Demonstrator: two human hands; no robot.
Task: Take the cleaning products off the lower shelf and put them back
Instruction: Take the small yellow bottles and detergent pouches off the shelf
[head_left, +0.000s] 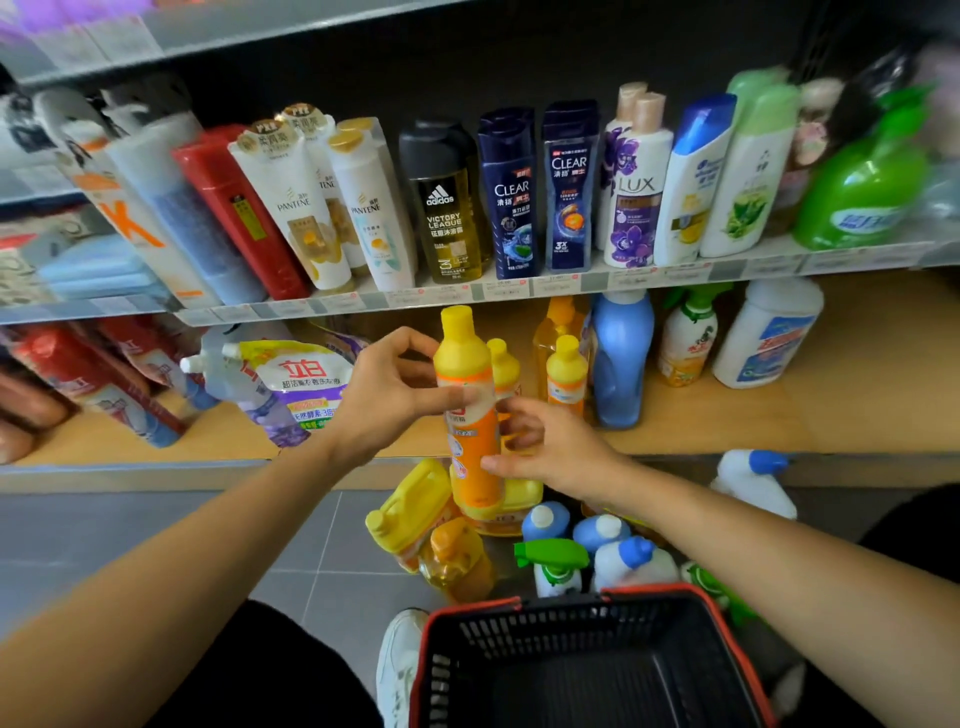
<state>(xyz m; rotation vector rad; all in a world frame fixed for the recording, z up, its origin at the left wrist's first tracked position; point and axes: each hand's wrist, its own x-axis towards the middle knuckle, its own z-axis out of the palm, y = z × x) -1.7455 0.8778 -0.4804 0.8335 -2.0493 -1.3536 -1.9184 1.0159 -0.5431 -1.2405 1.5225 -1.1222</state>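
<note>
I hold a tall orange bottle with a yellow cap (467, 410) upright in front of the lower wooden shelf (701, 415). My left hand (387, 395) grips its upper body from the left. My right hand (545, 447) holds its lower part from the right with the thumb across the label. Behind it on the shelf stand two smaller orange bottles (566, 374), a blue bottle (621, 358), a green-trigger sprayer (685, 338) and a white jug (766, 335). A refill pouch (296, 384) lies on the shelf's left.
On the grey floor below stand yellow jugs (415, 509), blue-capped white bottles (628, 561) and a green sprayer (556, 564). A black basket with a red rim (582, 670) sits at my knees. The upper shelf (519, 288) carries shampoo bottles.
</note>
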